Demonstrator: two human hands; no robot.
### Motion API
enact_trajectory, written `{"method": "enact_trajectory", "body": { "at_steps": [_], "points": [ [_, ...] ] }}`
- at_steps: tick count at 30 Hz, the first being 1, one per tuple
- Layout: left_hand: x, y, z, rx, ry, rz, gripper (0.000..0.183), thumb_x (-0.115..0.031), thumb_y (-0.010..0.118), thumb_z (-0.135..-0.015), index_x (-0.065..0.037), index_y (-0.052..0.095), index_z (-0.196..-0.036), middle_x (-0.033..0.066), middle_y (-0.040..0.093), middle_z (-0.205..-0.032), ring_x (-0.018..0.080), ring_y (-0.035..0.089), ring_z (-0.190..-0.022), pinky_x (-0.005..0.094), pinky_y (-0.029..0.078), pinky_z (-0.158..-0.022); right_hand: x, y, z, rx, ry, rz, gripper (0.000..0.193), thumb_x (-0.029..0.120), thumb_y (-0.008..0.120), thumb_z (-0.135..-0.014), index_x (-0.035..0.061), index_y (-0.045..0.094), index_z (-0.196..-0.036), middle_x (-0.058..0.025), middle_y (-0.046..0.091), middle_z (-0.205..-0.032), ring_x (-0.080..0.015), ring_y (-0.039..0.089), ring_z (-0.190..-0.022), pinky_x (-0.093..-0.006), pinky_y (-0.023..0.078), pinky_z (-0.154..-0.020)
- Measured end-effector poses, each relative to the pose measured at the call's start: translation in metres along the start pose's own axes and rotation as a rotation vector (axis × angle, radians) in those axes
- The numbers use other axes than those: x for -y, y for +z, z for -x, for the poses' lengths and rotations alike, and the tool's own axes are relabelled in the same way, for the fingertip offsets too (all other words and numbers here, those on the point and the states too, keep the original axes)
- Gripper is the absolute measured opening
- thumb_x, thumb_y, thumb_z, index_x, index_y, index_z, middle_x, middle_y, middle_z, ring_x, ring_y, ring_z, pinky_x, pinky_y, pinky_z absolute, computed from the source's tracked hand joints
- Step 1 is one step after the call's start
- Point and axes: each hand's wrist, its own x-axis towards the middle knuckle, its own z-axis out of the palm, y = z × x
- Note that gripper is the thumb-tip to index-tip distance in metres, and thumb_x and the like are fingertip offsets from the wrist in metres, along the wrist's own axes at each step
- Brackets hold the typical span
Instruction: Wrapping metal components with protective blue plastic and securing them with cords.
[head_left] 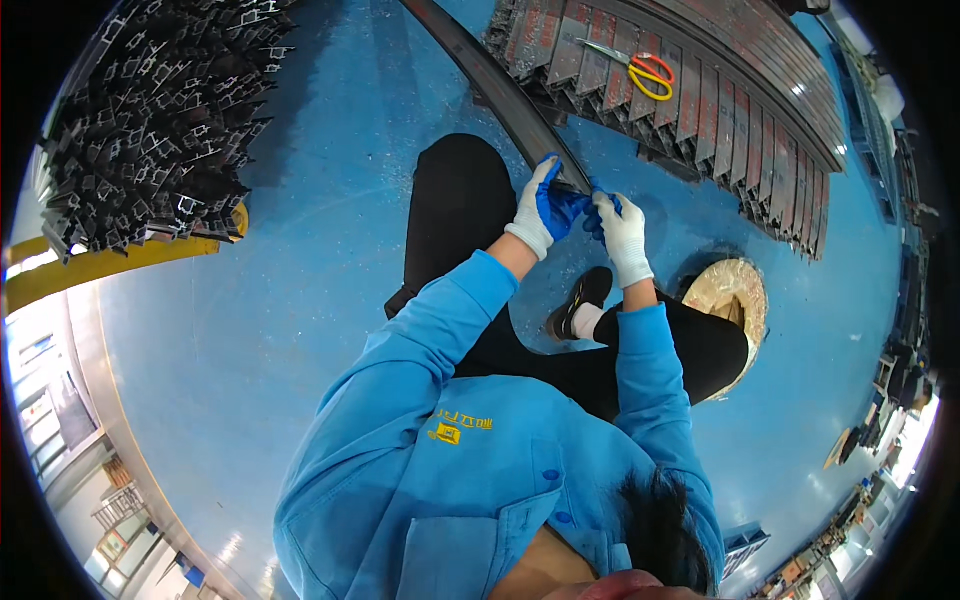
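A long dark profile point(492, 82) runs from the top edge down to my hands, its near end between them. My left hand point(548, 212), in a white glove with a blue coated palm, is closed round that end from the left. On the other side my right hand point(621, 230), gloved the same way, has its fingers bent in against the tip of the profile. Whatever those right fingertips pinch is hidden by the glove. Scissors point(638, 70) with red and yellow handles lie on stacked profiles to the right, out of my hands.
Flat dark profiles point(735, 130) are stacked side by side at the upper right. A large bundle of cut profiles point(150, 130) rests on a yellow support point(130, 262) at the upper left. A round wrapped seat or roll point(745, 290) is by my right knee. Small scraps dot the blue floor point(250, 330).
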Motion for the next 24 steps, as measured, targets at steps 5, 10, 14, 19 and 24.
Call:
{"method": "enact_trajectory", "body": {
  "at_steps": [5, 10, 14, 19, 24],
  "points": [
    [-0.002, 0.004, -0.001, -0.048, 0.033, 0.025, 0.026, -0.029, 0.053, -0.089, -0.01, 0.056, -0.106, 0.0109, 0.064, -0.099, 0.0265, 0.063, -0.087, 0.0373, 0.053, -0.079, -0.007, -0.011, -0.001, 0.045, -0.042, 0.066, 0.03, 0.02, 0.057, -0.083, -0.006, 0.062, -0.096, -0.0055, 0.057, -0.065, -0.012, 0.046, -0.054, -0.0233, 0.038, -0.049],
    [-0.003, 0.01, 0.003, -0.108, 0.022, 0.009, 0.024, -0.028, 0.055, -0.087, -0.01, 0.058, -0.103, 0.0107, 0.066, -0.092, 0.0252, 0.065, -0.079, 0.0349, 0.054, -0.074, 0.01, -0.003, 0.004, 0.017, -0.039, 0.051, 0.029, 0.02, 0.056, -0.083, -0.0058, 0.063, -0.095, -0.0045, 0.056, -0.061, -0.0115, 0.045, -0.053, -0.0232, 0.036, -0.048],
    [-0.007, 0.012, 0.002, 0.01, -0.03, 0.011, 0.025, -0.029, 0.053, -0.088, -0.009, 0.058, -0.102, 0.0105, 0.066, -0.092, 0.0256, 0.065, -0.079, 0.0343, 0.054, -0.074, 0.023, 0.006, -0.002, -0.042, -0.002, 0.141, 0.028, 0.021, 0.057, -0.083, -0.0054, 0.063, -0.091, -0.0042, 0.056, -0.062, -0.0118, 0.043, -0.051, -0.0238, 0.036, -0.047],
    [-0.005, 0.013, 0.003, 0.002, 0.039, 0.014, 0.03, -0.032, 0.053, -0.087, -0.009, 0.054, -0.107, 0.0117, 0.063, -0.098, 0.0284, 0.063, -0.091, 0.042, 0.052, -0.081, -0.011, -0.022, 0.014, 0.039, -0.015, 0.04, 0.028, 0.022, 0.057, -0.083, -0.0046, 0.063, -0.089, -0.0049, 0.057, -0.062, -0.0124, 0.044, -0.051, -0.024, 0.037, -0.048],
    [-0.007, 0.015, 0.001, 0.1, 0.005, 0.037, 0.027, -0.029, 0.052, -0.088, -0.008, 0.057, -0.104, 0.0103, 0.066, -0.095, 0.0252, 0.065, -0.08, 0.0345, 0.053, -0.074, 0.029, 0.001, 0.004, 0.031, -0.022, 0.117, 0.027, 0.021, 0.057, -0.083, -0.0042, 0.062, -0.092, -0.0055, 0.059, -0.064, -0.0125, 0.046, -0.052, -0.0235, 0.039, -0.05]
  ]
}}
